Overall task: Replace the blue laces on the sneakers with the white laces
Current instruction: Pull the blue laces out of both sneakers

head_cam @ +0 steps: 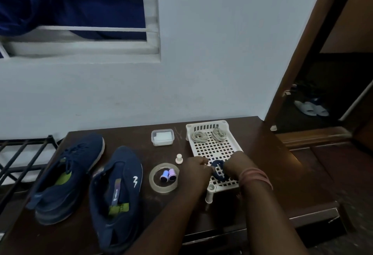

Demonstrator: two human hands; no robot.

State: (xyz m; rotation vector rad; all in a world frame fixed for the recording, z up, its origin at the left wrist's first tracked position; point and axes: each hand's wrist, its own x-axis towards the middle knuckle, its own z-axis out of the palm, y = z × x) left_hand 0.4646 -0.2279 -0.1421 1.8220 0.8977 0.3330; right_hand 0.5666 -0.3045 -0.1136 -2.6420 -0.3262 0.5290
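Toward the left edge of the dark table [125,133], the far sneaker [68,174] is still sitting laced in blue, while the nearer sneaker [116,196] beside it is lying with its eyelets bare. Moving right, a tape roll [163,178] is ringing two small spools [168,175], and a clear lidded box [162,137] is resting nearer the back edge. At the white perforated tray [212,147], the left hand [196,166] and right hand [234,167] are both closing on a coiled blue lace [220,171] over the tray's near end; the fingers are curled inward on the coil, though how firmly each is pinching cannot be told. The two white laces [210,135] are waiting bundled at the tray's far end. The step in hand is probably setting the removed lace down, so it should be laid as a tight coil, well clear of the white bundles, so that nothing is tangling when one is lifted out.
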